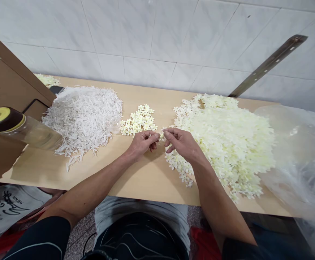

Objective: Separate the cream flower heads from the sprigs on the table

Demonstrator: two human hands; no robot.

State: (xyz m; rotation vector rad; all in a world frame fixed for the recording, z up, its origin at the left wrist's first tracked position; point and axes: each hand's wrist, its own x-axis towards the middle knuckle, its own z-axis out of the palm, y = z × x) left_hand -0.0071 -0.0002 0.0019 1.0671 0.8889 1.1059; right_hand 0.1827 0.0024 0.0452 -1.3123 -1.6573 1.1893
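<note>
1. Dark clothing point(141, 234) shows at the bottom of the head view, nearest the camera, before a tan table point(146, 180).
2. Left hand point(144, 144): thumb and forefinger drawn together. Right hand point(183, 144): fingers curled toward it. One small pale flower point(162, 137) sits between their fingertips; I cannot tell which hand grips it.
3. Just beyond the left hand lies a flower cluster point(138, 121); a bigger flower pile point(228, 141) spreads to the right.
4. Farther left, thin white sticks point(84, 115) lie heaped beside a clear bottle point(38, 133).
</note>
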